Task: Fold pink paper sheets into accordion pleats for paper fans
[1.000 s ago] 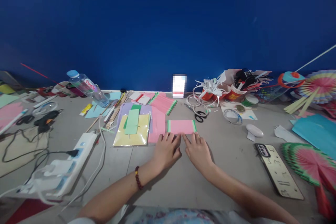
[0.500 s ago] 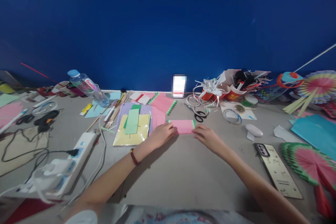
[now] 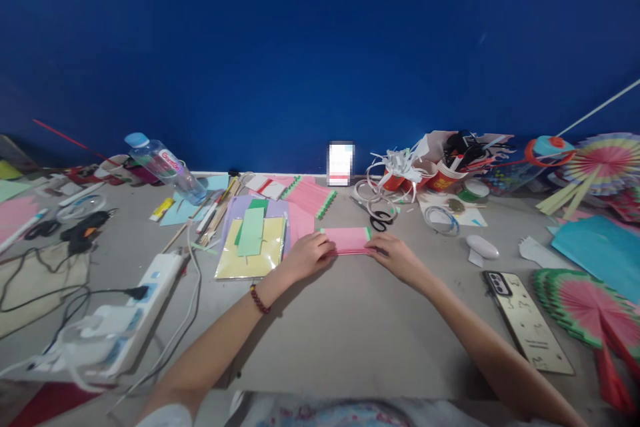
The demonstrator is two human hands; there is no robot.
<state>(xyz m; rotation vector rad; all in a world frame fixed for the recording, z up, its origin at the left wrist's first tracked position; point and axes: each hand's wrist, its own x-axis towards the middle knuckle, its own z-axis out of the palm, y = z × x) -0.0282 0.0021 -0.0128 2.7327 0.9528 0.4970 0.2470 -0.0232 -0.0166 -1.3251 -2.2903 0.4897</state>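
Note:
Between my hands a pink paper strip with green ends [image 3: 352,240] lies on the table, its near edge showing stacked folds. My left hand [image 3: 313,253] pinches the near left corner with fingers closed. At the right end my right hand [image 3: 395,256] grips the other near corner, fingers curled together. Behind the strip is a pleated pink paper with green edges [image 3: 311,197], lying flat. Black-handled scissors [image 3: 381,220] lie just beyond my right hand. Left of my left hand, a light green paper strip [image 3: 251,232] rests on a yellow paper pack [image 3: 227,260].
To the left are a power strip [image 3: 150,307] with cables and a tilted plastic bottle [image 3: 167,167]. On the right lie a phone [image 3: 533,327], a white mouse [image 3: 483,247] and a watermelon-coloured paper fan [image 3: 583,310]. Paper cups [image 3: 445,177] stand at the back.
The near edge of the pink strip now shows more of its stacked folds, and the strip looks slightly narrower. Both hands stay at its ends, barely shifted.

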